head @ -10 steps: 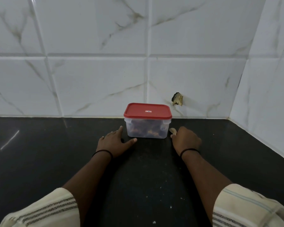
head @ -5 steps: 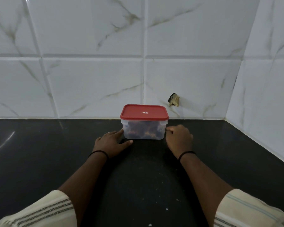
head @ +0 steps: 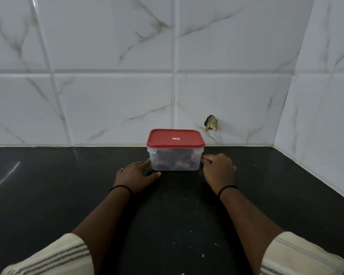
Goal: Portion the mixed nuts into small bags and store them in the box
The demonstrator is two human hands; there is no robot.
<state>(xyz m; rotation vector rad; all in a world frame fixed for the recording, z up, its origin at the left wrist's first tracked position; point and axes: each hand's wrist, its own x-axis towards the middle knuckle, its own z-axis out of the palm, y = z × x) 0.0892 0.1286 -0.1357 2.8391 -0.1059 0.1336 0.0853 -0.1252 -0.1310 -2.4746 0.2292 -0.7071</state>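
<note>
The left hand is lying flat and relaxed on the counter, fingers straight, with the fingertips touching the lower left wall of the box and the thumb stretched along its front. The right hand is being kept loosely curled just beside the box's right wall, with one fingertip at that wall; whether anything is being held inside the curl cannot be told. Compared with a second ago, the pale item seen at the right fingers is no longer visible, and the right hand is being brought closer to the box. The box is standing near the counter's back edge, close to the tiled wall, with its red lid seated and dark nuts showing through. Storage is judged to be nearly finished, with only release remaining.
</note>
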